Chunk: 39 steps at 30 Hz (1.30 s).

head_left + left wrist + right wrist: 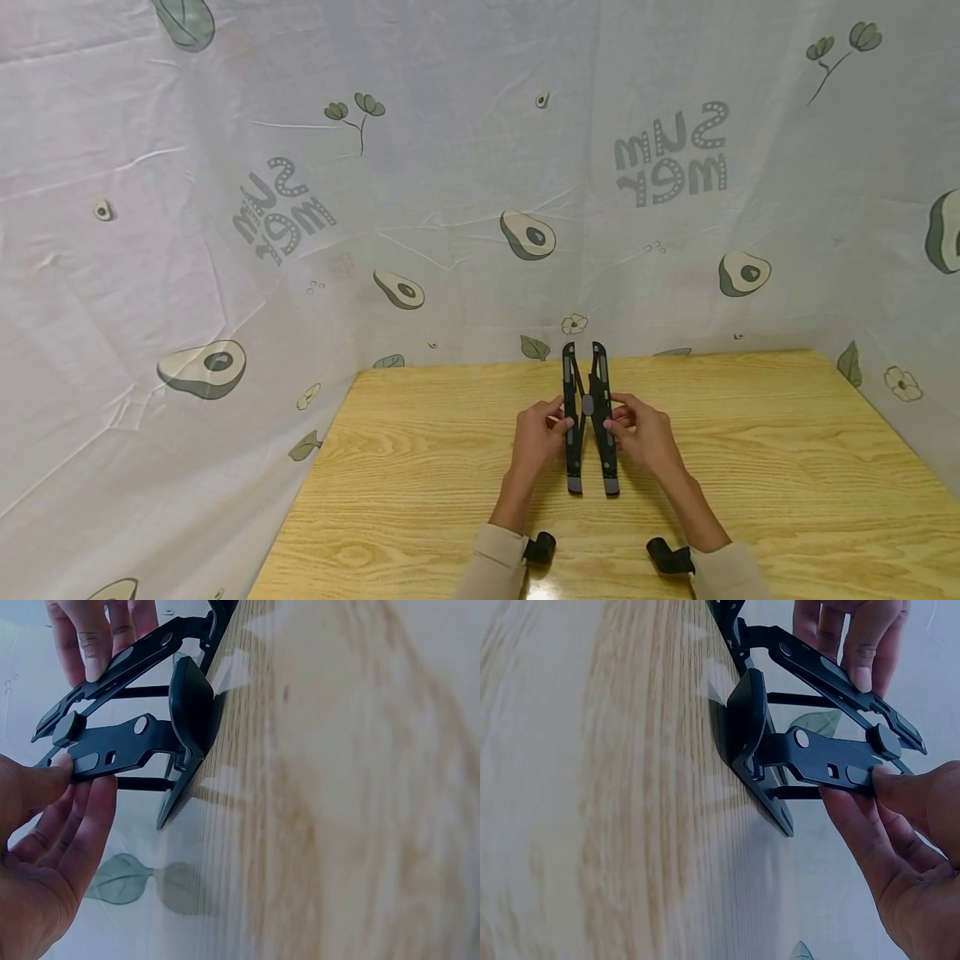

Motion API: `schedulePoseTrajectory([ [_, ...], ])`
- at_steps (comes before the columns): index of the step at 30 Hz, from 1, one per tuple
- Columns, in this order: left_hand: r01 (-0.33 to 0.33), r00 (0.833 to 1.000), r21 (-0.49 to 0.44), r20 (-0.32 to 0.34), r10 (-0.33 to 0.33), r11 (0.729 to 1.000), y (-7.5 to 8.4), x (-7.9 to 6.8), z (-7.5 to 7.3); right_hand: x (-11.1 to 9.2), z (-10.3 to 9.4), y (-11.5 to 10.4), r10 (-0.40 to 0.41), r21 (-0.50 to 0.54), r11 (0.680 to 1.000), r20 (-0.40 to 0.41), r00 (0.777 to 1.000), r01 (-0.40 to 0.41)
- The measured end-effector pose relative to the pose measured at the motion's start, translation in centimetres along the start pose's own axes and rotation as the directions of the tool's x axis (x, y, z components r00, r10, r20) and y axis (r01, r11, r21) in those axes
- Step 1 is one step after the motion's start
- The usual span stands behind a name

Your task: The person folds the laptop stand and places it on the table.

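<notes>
A black folding laptop stand (603, 421) stands partly spread on the wooden table, its two long arms joined by a round grey-topped pivot (588, 406). My left hand (536, 435) pinches the left arm between thumb and fingers. On the other side, my right hand (647, 433) pinches the right arm the same way. In the left wrist view, the stand's front lip (191, 705) turns up close to the tabletop, with thin struts below the arms. From the right wrist, the thumb of my hand (915, 847) presses on top and the fingers sit underneath.
The light wood table (420, 483) runs back to a pale hanging cloth (450, 167) printed with avocados, leaves and lettering. Cloth also hangs along the left and right sides. Black wrist-worn devices (670, 557) sit at both sleeve cuffs.
</notes>
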<state>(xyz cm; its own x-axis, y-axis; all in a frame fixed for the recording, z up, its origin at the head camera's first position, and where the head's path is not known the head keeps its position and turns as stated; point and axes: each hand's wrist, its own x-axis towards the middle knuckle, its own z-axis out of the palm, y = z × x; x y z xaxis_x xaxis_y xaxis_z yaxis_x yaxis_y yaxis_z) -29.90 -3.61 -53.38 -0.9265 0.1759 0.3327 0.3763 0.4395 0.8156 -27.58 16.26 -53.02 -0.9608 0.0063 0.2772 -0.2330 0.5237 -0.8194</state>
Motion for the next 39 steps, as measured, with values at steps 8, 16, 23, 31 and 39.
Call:
schedulePoseTrajectory([
  [8,0.006,1.0,-0.021,0.014,-0.006,1.0,0.3,0.1,0.5,0.0,0.4,-0.2,0.007,0.017,1.0,0.006,1.0,-0.007],
  [16,0.03,0.999,-0.011,0.013,-0.03,0.999,0.8,0.0,1.0,-0.2,0.9,-0.5,0.003,0.019,1.0,0.012,1.0,-0.003],
  [23,0.022,1.0,0.014,-0.002,-0.022,1.0,1.0,0.0,1.4,-0.2,1.1,-0.6,0.017,0.017,1.0,0.017,1.0,-0.017],
  [31,0.0,1.0,0.077,-0.022,0.001,0.997,1.3,-0.1,1.6,-0.2,1.2,-0.7,0.026,-0.011,1.0,0.015,1.0,-0.026],
  [39,0.023,1.0,0.093,-0.022,-0.021,0.995,1.5,-0.2,1.5,-0.1,1.2,-0.6,0.033,-0.002,0.999,0.027,0.999,-0.033],
])
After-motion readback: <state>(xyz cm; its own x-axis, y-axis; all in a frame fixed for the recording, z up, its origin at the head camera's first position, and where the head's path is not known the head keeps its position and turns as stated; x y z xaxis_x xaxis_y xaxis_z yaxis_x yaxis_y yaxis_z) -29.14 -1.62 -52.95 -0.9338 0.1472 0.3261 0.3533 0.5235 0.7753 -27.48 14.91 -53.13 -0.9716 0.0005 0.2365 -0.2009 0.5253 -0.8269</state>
